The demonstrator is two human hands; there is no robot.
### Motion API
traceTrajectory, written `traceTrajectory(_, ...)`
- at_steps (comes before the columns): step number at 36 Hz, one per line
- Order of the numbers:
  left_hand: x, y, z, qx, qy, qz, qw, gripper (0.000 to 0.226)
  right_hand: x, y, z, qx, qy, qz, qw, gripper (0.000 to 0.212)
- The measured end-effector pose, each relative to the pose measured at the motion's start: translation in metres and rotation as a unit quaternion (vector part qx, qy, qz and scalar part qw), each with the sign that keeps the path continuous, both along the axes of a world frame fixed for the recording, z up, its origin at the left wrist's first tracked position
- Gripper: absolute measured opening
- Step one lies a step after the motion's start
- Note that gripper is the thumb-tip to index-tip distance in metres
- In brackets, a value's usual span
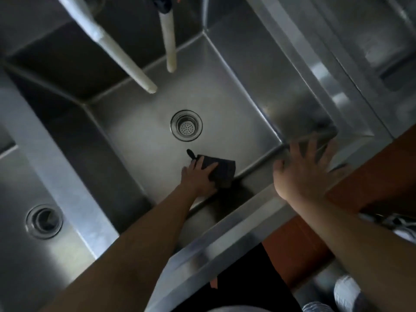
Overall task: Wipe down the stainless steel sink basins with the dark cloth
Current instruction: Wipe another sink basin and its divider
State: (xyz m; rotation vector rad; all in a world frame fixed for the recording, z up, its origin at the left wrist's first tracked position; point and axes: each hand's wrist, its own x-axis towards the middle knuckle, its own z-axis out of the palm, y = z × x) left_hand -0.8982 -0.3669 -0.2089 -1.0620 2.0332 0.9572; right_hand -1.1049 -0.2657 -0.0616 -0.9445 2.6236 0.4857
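A dark folded cloth [221, 171] lies on the floor of the middle stainless steel basin [139, 136], near its front wall and below the round drain [186, 125]. My left hand [198, 179] reaches down into the basin and presses flat on the cloth's left part, fingers spread over it. A small loop sticks out of the cloth's far left corner. My right hand [304, 174] hovers blurred with fingers spread over the basin's front right corner and rim, holding nothing.
Two white faucet spouts [126, 57] [170, 46] hang over the basin's back. A second basin with an open drain [44, 221] lies to the left, past a steel divider. Another steel basin [382, 52] is at the right. Reddish floor and shoes show below the front rim.
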Motion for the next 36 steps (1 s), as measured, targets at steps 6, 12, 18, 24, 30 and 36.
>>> traceTrajectory(6,0.039,-0.004,0.079,-0.001,-0.04,0.167,0.985,0.065,-0.017,-0.025,0.008,0.123,-0.048,0.249,0.959,0.075)
traceTrajectory(12,0.106,0.03,0.167,-0.317,0.023,0.329,0.889,0.074,0.051,-0.081,-0.026,0.157,-0.34,0.247,0.894,0.083)
traceTrajectory(18,0.122,0.083,0.179,-0.305,-0.058,0.464,0.83,0.09,0.105,-0.097,-0.106,0.222,-0.366,0.328,0.842,0.079)
traceTrajectory(24,0.086,0.1,0.158,-0.325,-0.055,0.474,0.816,0.091,0.086,-0.075,-0.157,0.309,-0.332,0.403,0.795,0.099)
traceTrajectory(30,0.025,0.103,0.144,-0.244,-0.033,0.382,0.891,0.074,0.054,-0.108,-0.157,0.26,-0.332,0.207,0.883,0.087)
traceTrajectory(36,0.023,0.061,0.113,-0.009,-0.068,0.421,0.905,0.07,0.024,-0.122,-0.173,0.115,-0.264,0.064,0.955,0.077)
